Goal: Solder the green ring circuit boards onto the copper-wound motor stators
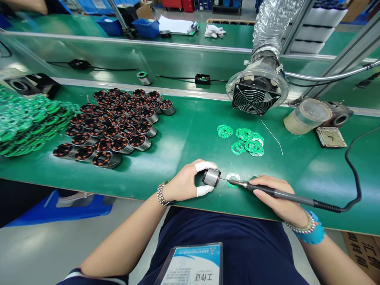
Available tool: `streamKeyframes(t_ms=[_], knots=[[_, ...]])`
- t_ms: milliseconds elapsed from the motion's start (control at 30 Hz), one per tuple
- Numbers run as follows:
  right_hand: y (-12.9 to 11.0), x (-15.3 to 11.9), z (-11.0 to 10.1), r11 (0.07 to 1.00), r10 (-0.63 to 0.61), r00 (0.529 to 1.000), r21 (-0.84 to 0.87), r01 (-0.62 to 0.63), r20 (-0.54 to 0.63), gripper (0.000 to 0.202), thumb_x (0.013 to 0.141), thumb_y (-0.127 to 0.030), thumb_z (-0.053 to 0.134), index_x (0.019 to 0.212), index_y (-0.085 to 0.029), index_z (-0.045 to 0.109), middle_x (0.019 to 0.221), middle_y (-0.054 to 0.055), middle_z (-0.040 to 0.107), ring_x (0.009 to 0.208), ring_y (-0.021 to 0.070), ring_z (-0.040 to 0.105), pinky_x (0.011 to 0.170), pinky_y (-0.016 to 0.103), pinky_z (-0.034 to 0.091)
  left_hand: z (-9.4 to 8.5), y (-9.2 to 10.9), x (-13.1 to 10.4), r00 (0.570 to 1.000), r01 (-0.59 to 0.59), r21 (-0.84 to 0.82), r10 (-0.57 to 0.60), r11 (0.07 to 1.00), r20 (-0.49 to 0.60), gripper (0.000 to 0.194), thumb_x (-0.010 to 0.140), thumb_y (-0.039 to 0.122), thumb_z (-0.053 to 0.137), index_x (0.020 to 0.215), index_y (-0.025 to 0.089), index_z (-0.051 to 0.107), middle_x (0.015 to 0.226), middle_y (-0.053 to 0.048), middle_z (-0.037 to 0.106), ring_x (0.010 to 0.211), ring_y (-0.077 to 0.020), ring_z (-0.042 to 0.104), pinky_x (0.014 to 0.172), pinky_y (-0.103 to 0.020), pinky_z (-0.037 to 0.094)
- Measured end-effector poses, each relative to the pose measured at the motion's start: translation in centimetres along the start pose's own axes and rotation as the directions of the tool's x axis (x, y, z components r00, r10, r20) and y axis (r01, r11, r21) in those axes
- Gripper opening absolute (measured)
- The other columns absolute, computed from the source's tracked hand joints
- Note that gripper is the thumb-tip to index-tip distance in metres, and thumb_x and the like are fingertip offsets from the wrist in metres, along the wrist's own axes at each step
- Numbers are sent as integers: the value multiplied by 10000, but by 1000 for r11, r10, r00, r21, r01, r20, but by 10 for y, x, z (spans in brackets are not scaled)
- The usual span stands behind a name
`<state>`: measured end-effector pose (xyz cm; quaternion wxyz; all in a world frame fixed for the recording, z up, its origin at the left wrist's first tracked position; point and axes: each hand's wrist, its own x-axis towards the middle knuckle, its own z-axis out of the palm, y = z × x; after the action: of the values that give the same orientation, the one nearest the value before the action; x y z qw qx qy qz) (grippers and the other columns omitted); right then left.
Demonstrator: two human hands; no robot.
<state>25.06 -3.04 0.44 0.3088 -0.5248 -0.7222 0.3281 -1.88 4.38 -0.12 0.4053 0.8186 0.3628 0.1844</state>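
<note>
the left hand [181, 184] grips a metal cylinder [211, 177] between a thumb and a finger wrapped in white covers. the cylinder lies on its side near the front edge of the green surface [192, 130], its silver wall facing up and its dark ends pointing left and right. the right hand [279, 194] is closed around a soldering iron [268, 191], held like a pen, with its tip pointing left toward the cylinder. a green and white ring board [233, 175] lies flat between the two hands, under the end of the iron; whether the tip touches it, i can't quite tell from this height.

just beyond, a loose pile of green boards [252, 142] sits on the surface, with a thin wire [273, 136] to its right. a fan [252, 99] faces this spot from below a silver duct [274, 25]. farther right are a round tub [307, 116] and a sponge [331, 137] in a dark holder. on the left, upright cylinders with copper windings [112, 131] stand packed close together, and beside them rises a large heap of green ring boards [26, 122].
</note>
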Motion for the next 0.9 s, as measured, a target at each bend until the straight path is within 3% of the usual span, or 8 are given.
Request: streamKeyframes(t_ms=[567,733,833,900], knots=[[8,-6,-1,1000,19,982,7,-18,-190,169,817,-283,581,966,-246,654,926,38,693,850,190,654,745,299,527,0,0,-1,1000,11,7,-11,1000,7,455,662,219,654,1098,193,527,1054,-67,598,919,-199,584,836,-358,474],[10,-8,7,996,-19,973,76,37,-229,195,864,-236,514,1037,-231,605,660,-6,672,625,144,663,646,276,550,-1,0,-1,1000,19,-3,-19,1000,8,451,661,216,656,1095,197,532,1047,-65,603,910,-202,591,842,-371,474],[8,-4,15,984,-177,970,-10,178,-164,185,847,-160,522,999,-223,606,871,38,710,846,170,682,795,305,553,-1,-2,-2,1000,18,-45,-18,999,-2,453,665,225,666,1096,198,528,1062,-68,602,934,-210,589,853,-375,468],[7,-2,19,950,-309,946,-76,303,-98,255,832,-116,522,1055,-222,584,1083,69,665,1072,199,599,928,360,498,-1,-3,-3,1000,7,-111,-6,994,2,451,672,243,678,1091,194,520,1074,-73,601,951,-213,589,858,-370,466]])
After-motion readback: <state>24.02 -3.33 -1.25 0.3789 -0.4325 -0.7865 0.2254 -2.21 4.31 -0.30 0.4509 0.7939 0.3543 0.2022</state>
